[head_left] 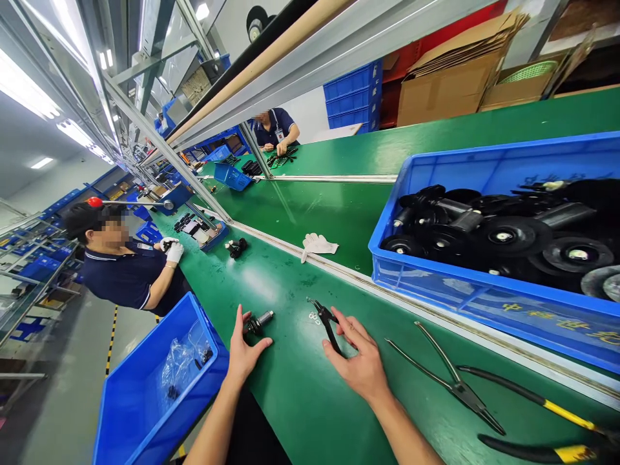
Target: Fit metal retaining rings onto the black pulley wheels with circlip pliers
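My left hand [243,354] is open, its thumb and fingers spread beside a black part with a silver shaft [261,321] that lies on the green bench. Whether the fingers touch that part I cannot tell. In my right hand [361,361] are black bent-nose circlip pliers [327,323], the handles between thumb and fingers, the tip pointing away to the left. Several small pale rings [314,318] lie on the bench close to the pliers' tip. To the right of my right hand rests a second, longer pair of pliers [453,385].
Yellow-and-black handled pliers [542,403] lie at right. A blue crate [436,284] of black wheel-like parts stands behind them. A white glove [318,245] lies by the metal rail. Another blue bin [130,413] sits at lower left. Two co-workers [130,258] are farther off.
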Available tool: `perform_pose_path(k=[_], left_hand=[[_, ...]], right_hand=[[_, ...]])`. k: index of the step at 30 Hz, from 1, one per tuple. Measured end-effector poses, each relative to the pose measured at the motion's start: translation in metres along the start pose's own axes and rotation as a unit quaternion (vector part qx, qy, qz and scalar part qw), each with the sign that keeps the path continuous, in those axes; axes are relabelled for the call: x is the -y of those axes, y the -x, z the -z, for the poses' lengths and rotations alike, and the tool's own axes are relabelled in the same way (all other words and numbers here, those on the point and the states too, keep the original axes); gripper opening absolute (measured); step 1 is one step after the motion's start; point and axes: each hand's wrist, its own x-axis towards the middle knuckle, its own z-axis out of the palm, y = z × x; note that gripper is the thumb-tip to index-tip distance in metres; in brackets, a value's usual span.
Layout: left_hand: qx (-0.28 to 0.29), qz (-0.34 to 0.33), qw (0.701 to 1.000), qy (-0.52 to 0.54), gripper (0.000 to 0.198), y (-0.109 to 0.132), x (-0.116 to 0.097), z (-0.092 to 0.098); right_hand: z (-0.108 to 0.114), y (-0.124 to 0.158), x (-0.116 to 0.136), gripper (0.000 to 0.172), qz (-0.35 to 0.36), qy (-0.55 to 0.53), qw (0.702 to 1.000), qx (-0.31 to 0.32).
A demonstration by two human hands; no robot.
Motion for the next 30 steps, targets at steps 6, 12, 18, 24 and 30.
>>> perform_pose_path(k=[6,12,18,24,30], left_hand=[[-0.095,-0.09,0.991,0.0,0.093,-0.006,-0.003,-0.02],[0.037,-0.158,0.987,-0.011,0.09,-0.044,-0.037,-0.037],[0.071,-0.146,0.986,-0.034,0.08,-0.061,-0.039,-0.057],[0.053,-0.139,0.989,0.013,0.076,-0.061,-0.043,-0.068],[0.001,-0.224,0.964,0.146,0.077,-0.066,-0.071,-0.118]], right_hand=[[0.0,0.001,0.001,0.058,0.003,0.001,1.0,0.015],[0.001,0.003,0.001,0.059,-0.015,-0.011,1.0,0.022],[0.003,0.003,0.002,0.06,-0.022,-0.009,0.999,0.027],[0.002,0.003,-0.001,0.06,-0.017,0.04,0.999,-0.003],[0.003,0.006,-0.008,0.063,-0.012,0.161,0.984,-0.073]])
